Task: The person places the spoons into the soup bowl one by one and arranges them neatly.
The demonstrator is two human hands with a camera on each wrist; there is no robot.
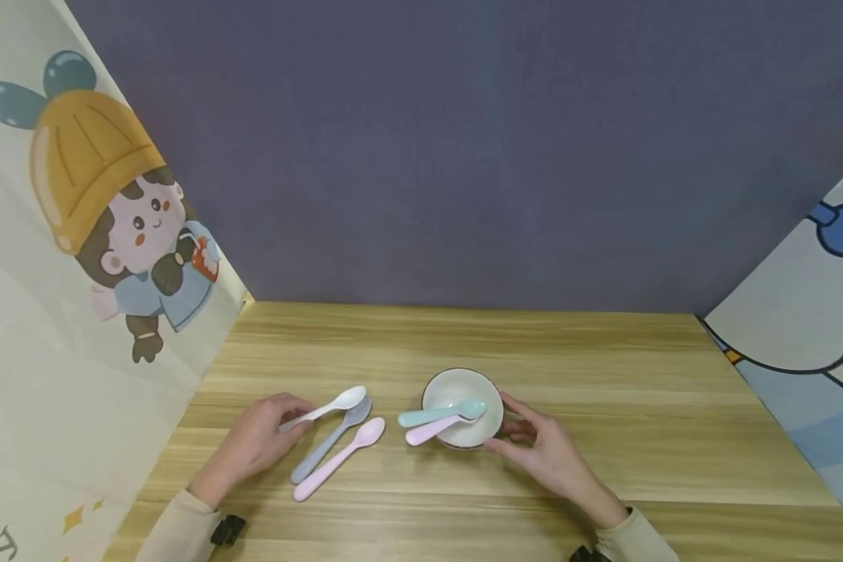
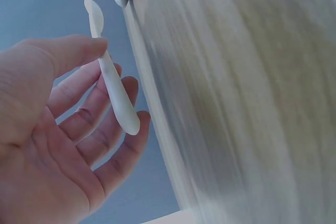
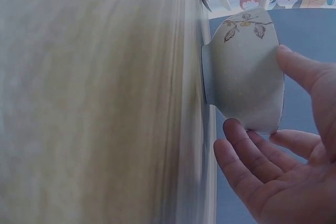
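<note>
Left grip (image 2: 63, 156), thumb over part-hidden neck of white spoon (image 2: 119, 96)

Right hand (image 3: 299, 179) against a pale bowl (image 3: 244, 74) (leafy brown sprig (image 3: 245, 24) on its outside).

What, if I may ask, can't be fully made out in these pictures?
- Head view: the gray spoon's head, partly covered by the white spoon.
- Head view: the tip of the pink spoon in the bowl, overlapped by the mint spoon.
- Left wrist view: the white spoon's neck, behind the left hand's thumb.
</note>
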